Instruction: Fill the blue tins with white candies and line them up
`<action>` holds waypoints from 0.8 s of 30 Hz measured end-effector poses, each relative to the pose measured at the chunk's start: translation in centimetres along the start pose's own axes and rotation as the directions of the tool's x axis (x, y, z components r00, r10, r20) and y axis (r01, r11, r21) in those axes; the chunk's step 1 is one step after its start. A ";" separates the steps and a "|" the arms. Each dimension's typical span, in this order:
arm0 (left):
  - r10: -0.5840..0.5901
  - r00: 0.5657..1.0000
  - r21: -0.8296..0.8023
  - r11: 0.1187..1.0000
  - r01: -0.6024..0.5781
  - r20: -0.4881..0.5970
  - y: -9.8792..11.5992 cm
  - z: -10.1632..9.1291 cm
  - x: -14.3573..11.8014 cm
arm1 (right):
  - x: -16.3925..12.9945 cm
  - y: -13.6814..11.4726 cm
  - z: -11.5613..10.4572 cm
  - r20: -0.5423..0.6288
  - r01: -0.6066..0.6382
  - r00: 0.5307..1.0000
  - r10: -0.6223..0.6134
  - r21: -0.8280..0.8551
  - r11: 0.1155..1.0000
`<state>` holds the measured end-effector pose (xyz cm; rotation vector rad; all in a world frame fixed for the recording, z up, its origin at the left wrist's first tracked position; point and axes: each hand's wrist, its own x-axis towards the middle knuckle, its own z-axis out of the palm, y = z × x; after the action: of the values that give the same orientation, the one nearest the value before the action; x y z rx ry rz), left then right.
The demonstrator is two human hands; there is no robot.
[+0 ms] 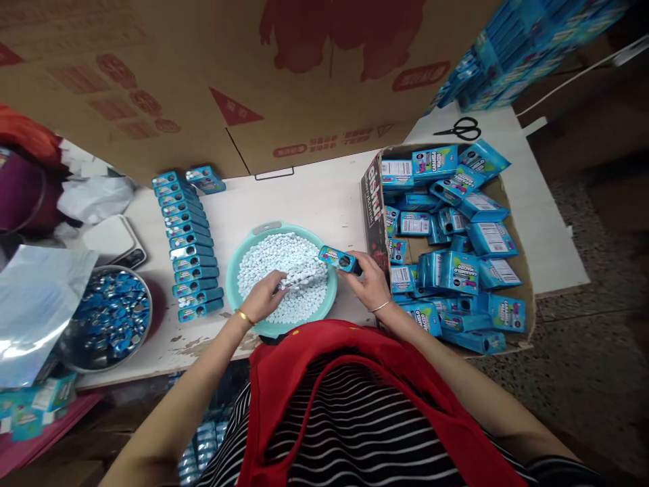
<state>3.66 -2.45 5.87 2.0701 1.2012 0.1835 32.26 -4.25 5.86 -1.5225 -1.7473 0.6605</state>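
A turquoise basin (232, 289) full of small round white candies (268, 260) stands in front of me. Over the candies, my left hand (264, 296) is closed, fingers pinched on what looks like a small clear scoop (300, 277) heaped with candies; its edges are hard to make out. My right hand (370, 283) grips a small blue candy box (337, 258) at the basin's right rim. The box is tilted, its printed top with a dark round spot facing up. The scoop points toward this box, with a small gap between them.
Right of the basin, a cardboard tray (372, 210) holds many blue boxes. A row of blue boxes (190, 250) stands left. Beyond are a metal bowl (151, 304) of blue-silver pieces, a white scale (114, 240) and scissors (464, 128). A large carton (203, 40) closes off the back.
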 end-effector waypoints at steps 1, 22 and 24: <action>0.043 0.999 -0.003 0.999 -0.043 -0.024 0.6 -1.4 -0.4 | 0.1 -0.1 0.1 0.009 0.011 1.000 -0.011 -0.013 1.000; -0.209 0.932 0.664 0.747 -0.043 0.296 15.1 -10.4 1.5 | 0.1 -2.3 3.6 0.218 0.215 0.953 -0.211 0.006 0.977; -0.179 0.947 0.653 0.757 -0.041 0.268 13.7 -10.6 1.3 | 0.1 -2.1 3.6 0.200 0.207 0.958 -0.205 0.012 0.978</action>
<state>9.15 -0.08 22.19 2.5012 1.2418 -0.6884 28.18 -4.26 5.28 -1.2924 -2.0298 0.7195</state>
